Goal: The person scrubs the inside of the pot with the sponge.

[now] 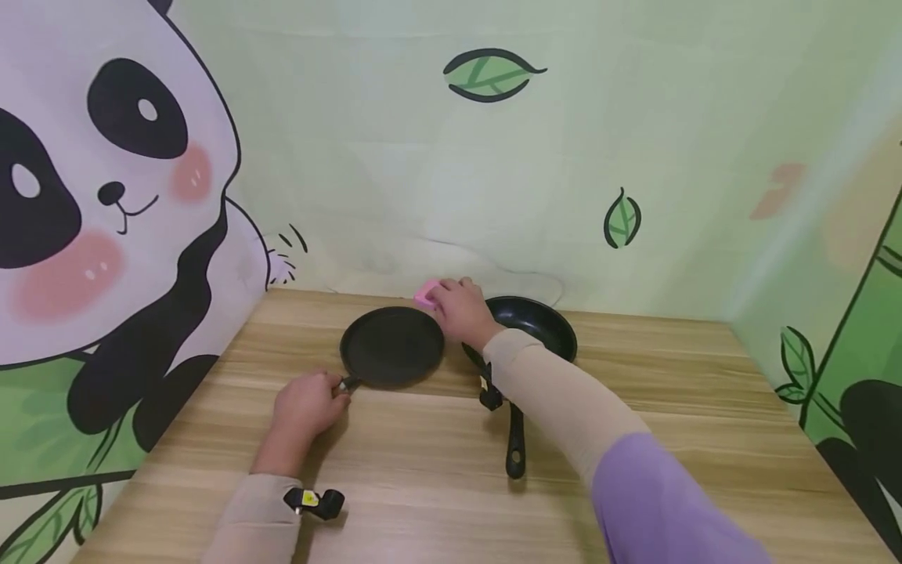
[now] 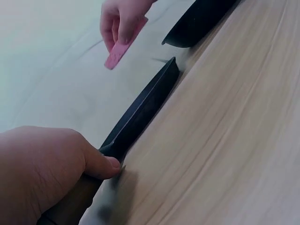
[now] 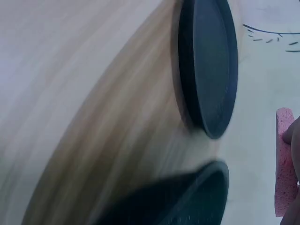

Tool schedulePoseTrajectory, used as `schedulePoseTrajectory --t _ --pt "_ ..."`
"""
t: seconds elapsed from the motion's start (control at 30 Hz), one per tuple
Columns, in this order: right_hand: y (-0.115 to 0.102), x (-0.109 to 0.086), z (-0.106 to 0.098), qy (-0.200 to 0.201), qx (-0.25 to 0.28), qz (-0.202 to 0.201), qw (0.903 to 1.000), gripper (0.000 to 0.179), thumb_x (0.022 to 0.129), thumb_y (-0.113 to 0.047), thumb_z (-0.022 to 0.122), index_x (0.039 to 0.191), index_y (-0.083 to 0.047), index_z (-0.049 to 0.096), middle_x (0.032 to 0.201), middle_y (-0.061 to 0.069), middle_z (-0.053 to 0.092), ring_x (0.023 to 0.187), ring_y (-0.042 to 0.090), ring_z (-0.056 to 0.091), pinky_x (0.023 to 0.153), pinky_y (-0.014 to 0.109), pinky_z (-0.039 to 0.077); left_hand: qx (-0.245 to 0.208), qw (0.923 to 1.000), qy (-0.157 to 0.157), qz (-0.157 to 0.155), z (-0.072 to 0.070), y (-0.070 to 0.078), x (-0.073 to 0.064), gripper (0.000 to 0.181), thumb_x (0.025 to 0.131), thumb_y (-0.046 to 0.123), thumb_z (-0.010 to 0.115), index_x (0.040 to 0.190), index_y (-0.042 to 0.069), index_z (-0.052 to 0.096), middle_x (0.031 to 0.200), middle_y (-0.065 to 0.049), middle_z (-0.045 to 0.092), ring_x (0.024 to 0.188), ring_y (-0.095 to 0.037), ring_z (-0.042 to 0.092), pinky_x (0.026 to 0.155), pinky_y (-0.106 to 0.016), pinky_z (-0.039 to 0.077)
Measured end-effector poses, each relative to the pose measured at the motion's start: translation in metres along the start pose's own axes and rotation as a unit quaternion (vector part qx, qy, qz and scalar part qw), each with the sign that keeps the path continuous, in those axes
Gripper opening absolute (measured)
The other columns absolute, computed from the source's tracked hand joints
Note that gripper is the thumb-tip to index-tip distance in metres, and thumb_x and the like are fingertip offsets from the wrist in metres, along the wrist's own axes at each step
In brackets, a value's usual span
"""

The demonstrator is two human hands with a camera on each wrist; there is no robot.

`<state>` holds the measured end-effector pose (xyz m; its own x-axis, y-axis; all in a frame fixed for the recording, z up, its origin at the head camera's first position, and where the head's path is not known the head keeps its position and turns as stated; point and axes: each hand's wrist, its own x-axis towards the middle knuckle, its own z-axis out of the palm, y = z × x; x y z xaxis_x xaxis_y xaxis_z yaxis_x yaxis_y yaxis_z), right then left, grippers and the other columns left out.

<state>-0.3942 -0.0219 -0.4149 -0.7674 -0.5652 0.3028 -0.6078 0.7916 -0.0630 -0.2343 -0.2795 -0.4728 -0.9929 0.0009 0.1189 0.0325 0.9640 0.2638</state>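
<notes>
My left hand (image 1: 310, 403) grips the handle of a flat black pan (image 1: 392, 347), which sits toward the back of the wooden table. In the left wrist view, the thumb of the left hand (image 2: 51, 164) lies along the handle close to the pan's rim. A pink sponge (image 2: 123, 49) is pinched in my right hand (image 1: 461, 312), raised above the table between the two pans. The right wrist view shows the sponge (image 3: 284, 164) at its right edge with fingertips on it. A deeper black frying pan (image 1: 539, 325) stands under the right forearm, which partly covers it.
The frying pan's handle (image 1: 517, 446) points toward me. Behind the wooden table (image 1: 669, 470) rises a green wall (image 1: 366, 157) painted with a panda and leaves. A small black wrist camera (image 1: 320, 503) is strapped on the left sleeve.
</notes>
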Motion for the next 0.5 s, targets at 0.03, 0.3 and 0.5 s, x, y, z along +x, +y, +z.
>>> schedulePoseTrajectory --t 0.03,0.3,0.5 --pt "0.004 -0.002 -0.004 0.002 0.002 0.000 1.0000 0.028 0.101 -0.018 0.054 0.127 -0.016 0.066 0.138 0.010 0.060 0.122 0.036 0.053 0.102 0.051 0.043 0.000 1.0000 -0.001 -0.005 0.000 0.002 0.000 0.013 0.088 0.027 0.068 0.088 0.014 0.070 0.083 -0.006 0.062 0.069 -0.029 0.058 0.059 -0.048 0.048" --pt "0.036 -0.023 -0.026 0.022 0.014 0.010 0.9996 0.030 0.100 -0.016 0.055 0.128 -0.013 0.067 0.140 0.014 0.058 0.122 0.038 0.052 0.102 0.053 0.041 -0.004 0.9993 -0.008 -0.036 0.000 0.011 0.003 0.016 0.089 0.027 0.067 0.080 0.014 0.066 0.078 -0.008 0.064 0.069 -0.031 0.059 0.061 -0.048 0.048" --pt "0.059 -0.040 -0.035 0.036 0.023 0.013 0.9990 0.029 0.100 -0.017 0.057 0.126 -0.012 0.067 0.140 0.015 0.058 0.127 0.039 0.051 0.107 0.054 0.038 -0.011 0.9991 -0.016 -0.037 -0.002 0.019 0.004 0.025 0.088 0.027 0.070 0.070 0.013 0.058 0.069 -0.005 0.058 0.063 -0.027 0.054 0.058 -0.043 0.045"
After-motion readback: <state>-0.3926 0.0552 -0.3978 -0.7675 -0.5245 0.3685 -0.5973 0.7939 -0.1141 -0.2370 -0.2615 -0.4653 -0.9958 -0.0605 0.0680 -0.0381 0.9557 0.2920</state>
